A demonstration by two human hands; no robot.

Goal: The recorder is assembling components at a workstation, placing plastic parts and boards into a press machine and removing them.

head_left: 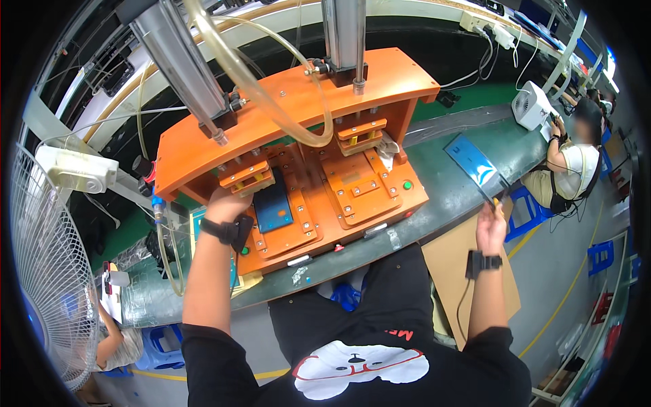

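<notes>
My left hand (pixel 229 205) reaches into the left bay of an orange press (pixel 285 102). Its fingers are hidden beneath the left press head (pixel 245 175). Beside that hand, a dark blue phone-sized panel (pixel 273 207) lies in the left orange fixture (pixel 308 227). Off to the right, my right hand (pixel 491 229) is closed in a pinch on a thin dark item with a yellowish bit at the fingertips; its kind is unclear. Just beyond these fingers is a shiny blue rectangular panel (pixel 472 161) over the green bench; whether it touches the thin item cannot be told.
The right fixture (pixel 352 186) has a green button (pixel 407 184) beside it. Clear hoses (pixel 258 88) hang over the press. A large fan (pixel 54 271) stands at left, a small white fan (pixel 531 106) at far right. Brown cardboard (pixel 468 271) is near my right forearm. Another person (pixel 576 159) sits at right.
</notes>
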